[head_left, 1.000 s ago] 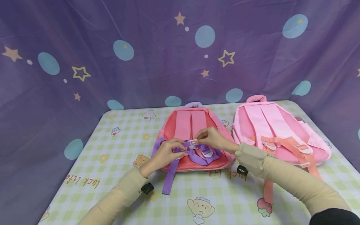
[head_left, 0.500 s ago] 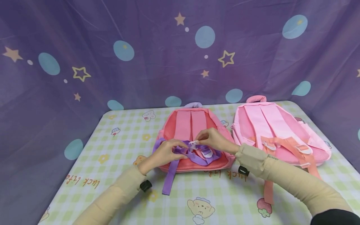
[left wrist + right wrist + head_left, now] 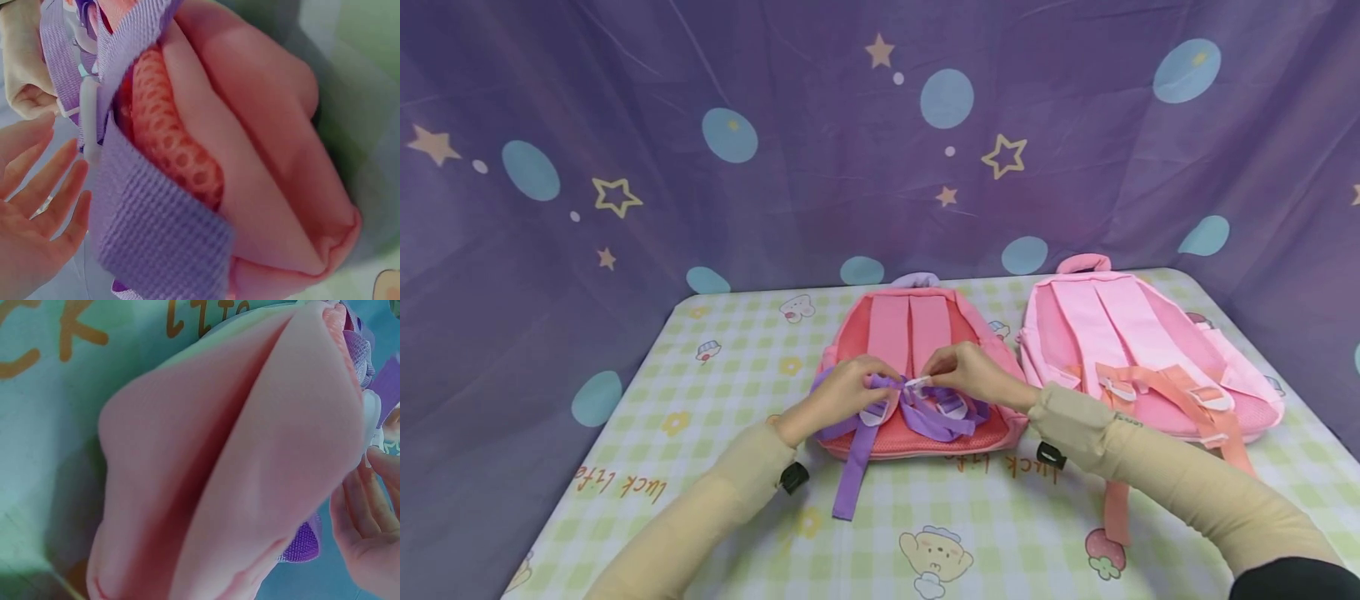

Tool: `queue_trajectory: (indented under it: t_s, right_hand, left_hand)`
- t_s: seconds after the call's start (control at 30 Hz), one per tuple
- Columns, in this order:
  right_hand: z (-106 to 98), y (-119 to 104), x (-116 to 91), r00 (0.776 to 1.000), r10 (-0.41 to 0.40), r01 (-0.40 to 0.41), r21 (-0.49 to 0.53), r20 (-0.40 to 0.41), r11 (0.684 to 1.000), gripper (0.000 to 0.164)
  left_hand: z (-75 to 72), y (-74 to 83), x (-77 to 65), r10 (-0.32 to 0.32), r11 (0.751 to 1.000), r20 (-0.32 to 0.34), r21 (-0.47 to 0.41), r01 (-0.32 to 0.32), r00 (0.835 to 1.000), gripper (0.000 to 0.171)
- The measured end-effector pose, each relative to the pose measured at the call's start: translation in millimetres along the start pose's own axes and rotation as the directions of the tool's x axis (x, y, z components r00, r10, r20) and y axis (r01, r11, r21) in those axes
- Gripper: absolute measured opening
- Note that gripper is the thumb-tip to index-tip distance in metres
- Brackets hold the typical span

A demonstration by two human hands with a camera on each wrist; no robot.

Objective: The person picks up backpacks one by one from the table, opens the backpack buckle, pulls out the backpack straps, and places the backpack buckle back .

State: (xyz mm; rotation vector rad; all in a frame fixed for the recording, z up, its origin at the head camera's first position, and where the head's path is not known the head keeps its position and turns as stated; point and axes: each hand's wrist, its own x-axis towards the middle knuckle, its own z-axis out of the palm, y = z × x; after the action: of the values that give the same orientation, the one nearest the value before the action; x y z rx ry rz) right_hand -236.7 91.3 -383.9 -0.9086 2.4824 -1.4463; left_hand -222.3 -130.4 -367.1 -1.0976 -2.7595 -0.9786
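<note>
A coral-pink backpack (image 3: pixel 891 333) lies with its strap side up at the middle of the table. Across its lower part run purple webbing straps (image 3: pixel 925 421), joined to a white plastic buckle (image 3: pixel 917 383). My right hand (image 3: pixel 973 375) pinches this buckle from the right between thumb and fingers. From the left, my left hand (image 3: pixel 846 390) holds the purple strap close beside the buckle, its fingertips partly hidden. White strap adjusters (image 3: pixel 952 407) sit on the webbing. In the left wrist view, a broad purple strap (image 3: pixel 165 219) hangs over the bag's edge near the left hand (image 3: pixel 37 219).
A light pink backpack (image 3: pixel 1120 333) with orange straps (image 3: pixel 1176 379) lies to the right, close to the right forearm. A loose purple strap end (image 3: pixel 850 492) trails onto the checked tablecloth (image 3: pixel 737 375). A purple patterned curtain (image 3: pixel 820 167) stands behind.
My left hand has risen slightly and shifted its fingers along the purple strap to the buckle, uncovering the left adjuster. The right hand stays nearly still at the white buckle.
</note>
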Motion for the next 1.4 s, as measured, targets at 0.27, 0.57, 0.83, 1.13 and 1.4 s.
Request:
queue_trajectory:
  t_s: [0.27, 0.57, 0.83, 1.13, 1.4]
  right_hand:
    - [0.3, 0.8, -0.4, 1.0, -0.022, 0.022, -0.013, 0.002, 1.0, 0.006]
    - [0.9, 0.5, -0.6, 1.0, -0.01, 0.01, -0.01, 0.004, 1.0, 0.006]
    - [1.4, 0.1, 0.2, 1.0, -0.005, 0.004, 0.025, 0.025, 1.0, 0.006]
    - [1.2, 0.4, 0.3, 0.999, 0.002, -0.002, 0.02, 0.041, 1.0, 0.007]
    - [1.3, 0.5, -1.0, 0.998, -0.01, 0.009, 0.008, 0.063, 1.0, 0.008]
  left_hand:
    - [6.9, -1.5, 11.1, -0.009, 0.996, 0.014, 0.089, 0.008, 1.0, 0.02]
    - [15.2, -9.7, 16.9, 0.012, 0.99, 0.009, 0.138, -0.013, 1.0, 0.017]
    - [17.5, -12.3, 19.5, 0.039, 0.991, -0.003, 0.125, -0.038, 0.999, 0.012]
    - [19.5, -12.2, 21.2, 0.012, 0.993, -0.046, 0.117, -0.006, 0.999, 0.008]
    - [19.6, -11.3, 25.0, -0.039, 0.994, -0.077, 0.1, 0.047, 0.996, 0.008]
